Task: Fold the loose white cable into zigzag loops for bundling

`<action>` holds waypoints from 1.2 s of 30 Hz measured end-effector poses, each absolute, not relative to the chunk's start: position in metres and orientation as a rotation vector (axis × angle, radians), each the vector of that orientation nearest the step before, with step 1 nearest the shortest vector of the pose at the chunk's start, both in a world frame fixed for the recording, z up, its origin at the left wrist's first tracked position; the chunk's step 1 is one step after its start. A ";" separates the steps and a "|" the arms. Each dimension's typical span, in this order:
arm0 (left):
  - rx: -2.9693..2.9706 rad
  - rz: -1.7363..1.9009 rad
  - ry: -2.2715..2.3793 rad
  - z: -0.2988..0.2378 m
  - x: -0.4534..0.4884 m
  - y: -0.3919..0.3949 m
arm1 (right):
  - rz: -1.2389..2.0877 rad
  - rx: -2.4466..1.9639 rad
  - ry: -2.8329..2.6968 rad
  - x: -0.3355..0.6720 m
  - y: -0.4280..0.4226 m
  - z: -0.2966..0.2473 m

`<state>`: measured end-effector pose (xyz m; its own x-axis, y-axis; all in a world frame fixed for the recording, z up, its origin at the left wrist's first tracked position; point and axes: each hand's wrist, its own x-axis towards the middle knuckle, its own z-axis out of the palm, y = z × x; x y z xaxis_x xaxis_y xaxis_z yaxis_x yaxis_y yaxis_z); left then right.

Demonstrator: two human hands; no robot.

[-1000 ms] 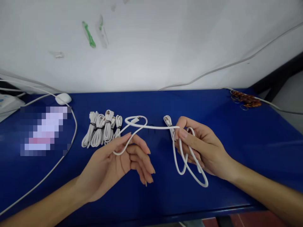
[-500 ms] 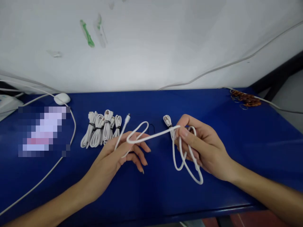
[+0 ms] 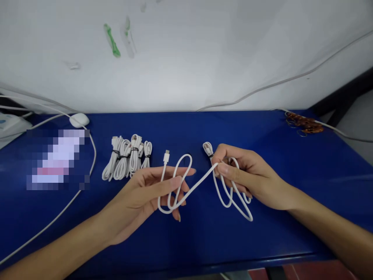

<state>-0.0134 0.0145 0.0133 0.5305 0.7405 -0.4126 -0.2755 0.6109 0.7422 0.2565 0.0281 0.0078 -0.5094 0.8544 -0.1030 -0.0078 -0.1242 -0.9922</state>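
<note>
Blue table (image 3: 262,241) under a white wall (image 3: 186,58) — both hands (image 3: 145,194) (image 3: 247,179) clamped on a white cable (image 3: 201,181).

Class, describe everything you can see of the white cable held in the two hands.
The white cable is thin, smooth and rubbery-looking, with a small white plug pointing up. The right hand pinches several hanging loops. One strand runs across to the left hand, whose fingers grip another loop. It hangs just above the blue table.
</note>
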 end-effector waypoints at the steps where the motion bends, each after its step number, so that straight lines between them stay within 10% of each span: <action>1: 0.682 0.652 0.791 0.013 -0.014 0.014 | 1.716 -0.970 -1.459 0.256 0.028 0.007; 36: 0.922 0.528 0.964 0.008 -0.007 0.012 | 1.613 -0.953 -1.627 0.248 0.013 0.002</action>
